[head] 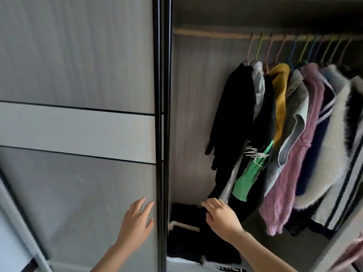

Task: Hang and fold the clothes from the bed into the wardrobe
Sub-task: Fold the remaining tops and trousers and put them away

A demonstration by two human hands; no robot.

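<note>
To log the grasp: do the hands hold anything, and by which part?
Nothing: left hand is open near the door; right hand hovers, loosely curled, over folded clothes.

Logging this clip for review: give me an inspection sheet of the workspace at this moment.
Surface: wardrobe bottom, hidden under a dark folded pile.
Job's things: clothes hang from the rail; bed not in view.
Clutter: blurred pink thing at lower right, unidentifiable.
Grips: left grip open, fingers spread at the door; right grip loosely curled over the pile, nothing seen held.
Cables: nothing seen.
Surroundings: grey sliding door with a pale band, left of the opening.
</note>
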